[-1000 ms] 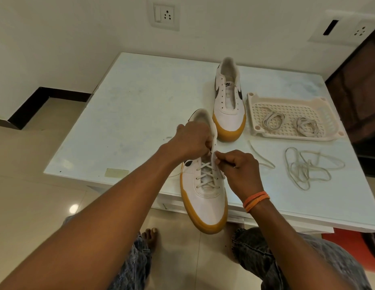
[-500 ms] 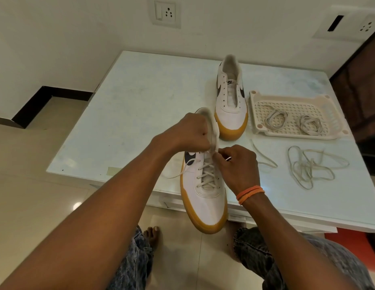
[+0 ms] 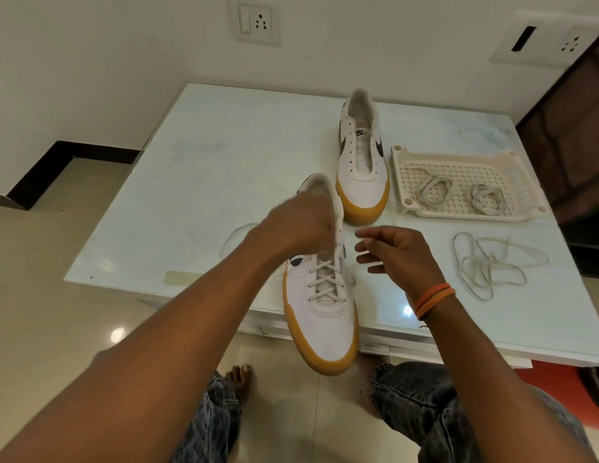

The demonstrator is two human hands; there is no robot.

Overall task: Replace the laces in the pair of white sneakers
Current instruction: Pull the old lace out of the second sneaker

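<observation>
I see the near sneaker (image 3: 321,315), laced partway, lying on the pale table (image 3: 198,182) with its toe over the front edge. My left hand (image 3: 303,225) is closed at its collar; on what I cannot tell. My right hand (image 3: 396,253) hangs just beside, fingers spread, a lace end blurred across the fingertips. A second sneaker (image 3: 361,168), unlaced, sits farther back. Two sneakers, then. A loose lace (image 3: 492,265) tangles at right; two coiled laces (image 3: 432,192) lie in one cream tray (image 3: 400,182). Behind, a white wall carries two switch plates (image 3: 254,23); beige floor tiles lie below.
</observation>
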